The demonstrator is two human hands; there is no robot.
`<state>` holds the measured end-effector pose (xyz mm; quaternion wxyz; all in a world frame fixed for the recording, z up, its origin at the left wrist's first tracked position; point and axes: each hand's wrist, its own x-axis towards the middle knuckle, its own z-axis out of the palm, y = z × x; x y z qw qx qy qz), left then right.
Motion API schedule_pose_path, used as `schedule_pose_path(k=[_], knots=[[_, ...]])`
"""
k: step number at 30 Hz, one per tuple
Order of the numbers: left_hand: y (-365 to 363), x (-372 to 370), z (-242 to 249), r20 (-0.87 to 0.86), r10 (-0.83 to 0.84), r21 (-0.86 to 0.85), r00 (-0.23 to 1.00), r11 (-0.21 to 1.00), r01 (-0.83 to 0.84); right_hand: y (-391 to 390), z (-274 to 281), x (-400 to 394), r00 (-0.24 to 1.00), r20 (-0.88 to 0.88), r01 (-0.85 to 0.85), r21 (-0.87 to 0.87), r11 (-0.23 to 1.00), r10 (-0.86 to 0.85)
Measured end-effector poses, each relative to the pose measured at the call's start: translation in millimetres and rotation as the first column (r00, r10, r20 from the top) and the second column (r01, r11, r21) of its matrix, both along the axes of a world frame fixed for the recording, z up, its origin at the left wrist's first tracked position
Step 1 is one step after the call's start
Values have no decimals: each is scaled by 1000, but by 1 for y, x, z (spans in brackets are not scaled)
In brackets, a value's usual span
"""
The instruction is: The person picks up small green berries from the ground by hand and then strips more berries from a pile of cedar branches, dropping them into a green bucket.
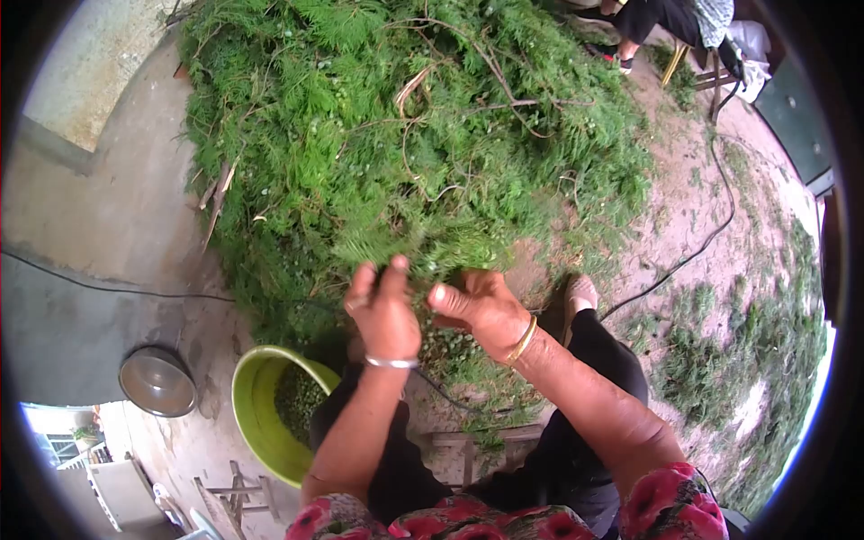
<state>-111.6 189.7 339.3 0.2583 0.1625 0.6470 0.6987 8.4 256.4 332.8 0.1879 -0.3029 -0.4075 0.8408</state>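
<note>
My left hand (385, 315), with a silver bangle at the wrist, is at the near edge of a big heap of feathery green branches (360, 135). Its fingers look apart, and I make out nothing held in them. Just to its right, my right hand (481, 310), wearing a gold bangle, has its fingers curled round a leafy evergreen sprig (463, 254). Motion blurs the foliage by the fingertips. Beside my left knee stands a yellow-green bucket (261, 423) with many small green pods or berries (299, 400) inside.
A metal bowl (157, 382) sits on the concrete at left. Black cable (693, 243) runs across the floor. Another person's leg (637, 27) shows at upper right near a stool (715, 76). Scattered greenery (720, 360) covers the ground at right. A small wooden stool (238, 495) stands at lower left.
</note>
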Motion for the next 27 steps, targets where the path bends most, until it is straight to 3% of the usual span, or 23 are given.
schedule_pose_path(k=[1, 3, 5, 7, 8, 9, 12, 15, 16, 17, 19, 21, 23, 24, 25, 26, 27], knots=[[-4, 9, -3, -275, -142, -57, 951, 990, 131, 2, -3, -2, 984, -70, 155, -127, 980, -165], [1, 31, -1, -547, -141, -33, 825, 989, 147, 10, -9, -2, 940, -189, 213, -320, 923, -283], [2, 36, -3, -704, -220, -95, 675, 971, 218, 15, 29, -4, 900, -243, 228, -445, 866, -362], [7, 36, -2, -915, -186, -104, 357, 966, 237, 22, 11, 0, 925, -202, 201, -459, 865, -323], [1, 37, -13, -882, -317, -238, 350, 939, 250, 25, 4, 2, 948, -164, 167, -480, 861, -274], [2, 37, -10, -881, -317, -236, 352, 938, 254, 26, 5, 3, 947, -160, 171, -479, 861, -277], [0, 29, -1, -902, -429, -411, 46, 887, 209, 32, 4, 5, 938, -239, 132, -417, 899, -249], [-6, 24, -2, -887, -460, -448, -33, 842, 302, 36, 13, 4, 924, -230, 226, -317, 921, -306], [-7, 25, 0, -900, -428, -433, -84, 852, 295, 42, 11, 8, 959, -26, 260, -307, 916, -281], [-7, 22, -1, -902, -424, -428, -79, 853, 301, 42, 13, 8, 959, -20, 264, -302, 916, -284], [-11, 11, 1, -939, -345, -316, -2, 858, 404, 40, 19, 5, 925, -81, 371, -34, 928, -372], [-14, 2, 11, -958, -284, -250, 38, 895, 370, 38, 22, 3, 923, -89, 367, -90, 926, -374], [-16, -5, 17, -948, -165, -71, 271, 943, 324, 31, 23, -2, 930, 2, 368, -3, 930, -368], [-17, -8, 17, -939, -158, -79, 304, 963, 257, 30, 21, -3, 934, 5, 356, -10, 934, -356], [-10, -10, 15, -926, -115, -26, 359, 969, 244, 30, 20, -2, 961, 113, 205, 324, 924, -253], [-7, -11, 12, -889, -149, -49, 433, 971, 233, 29, 18, -4, 953, 243, -3, 603, 798, -180], [-5, -12, 9, -844, -178, -71, 505, 972, 223, 25, 15, -7, 956, 246, -21, 598, 801, -159]])
